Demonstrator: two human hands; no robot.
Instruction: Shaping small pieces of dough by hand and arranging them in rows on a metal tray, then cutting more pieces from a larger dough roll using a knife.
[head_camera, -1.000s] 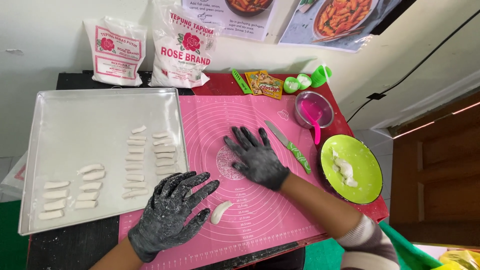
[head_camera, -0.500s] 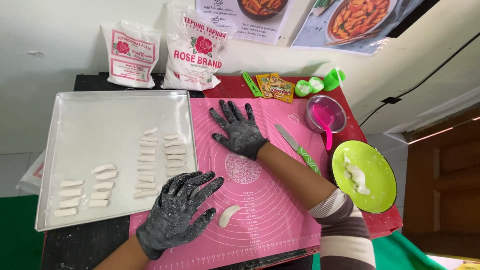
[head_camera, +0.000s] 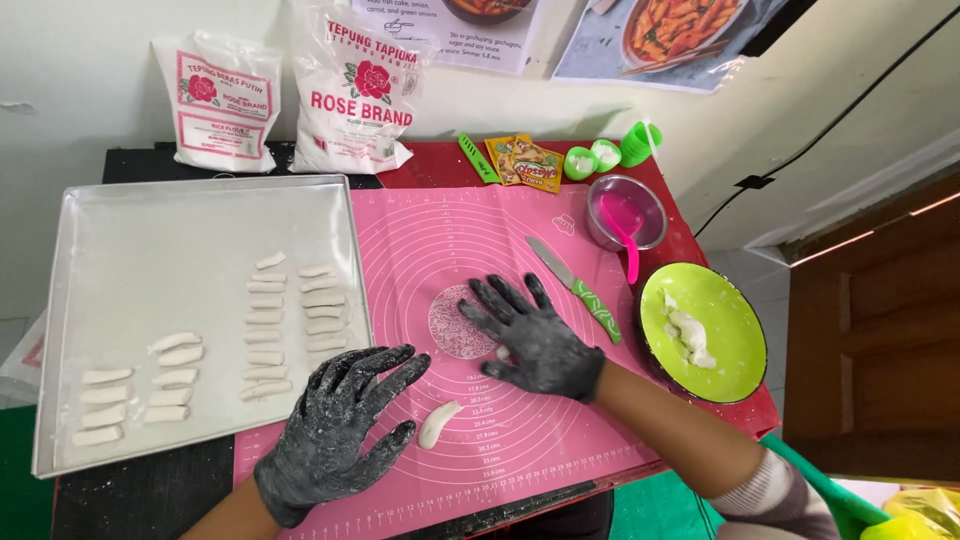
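Note:
Both hands wear black gloves dusted with flour. My left hand (head_camera: 340, 430) rests flat on the pink silicone mat (head_camera: 440, 250), fingers spread, near the mat's front left. A small white dough piece (head_camera: 437, 423) lies just right of its fingers. My right hand (head_camera: 530, 342) lies palm down at the mat's middle with fingers apart, over a bit of white dough that peeks out under the palm. Neither hand grips anything.
A metal tray (head_camera: 150, 240) on the left holds several short dough sticks (head_camera: 285, 320). A green-handled knife (head_camera: 575, 287), a green plate with dough (head_camera: 705, 330), a steel bowl with a pink spoon (head_camera: 627, 215), small green cups and two flour bags (head_camera: 350, 90) stand around the mat.
My right hand went out to the far part of the mat, then drew back toward me to the mat's middle. The left hand has stayed in place.

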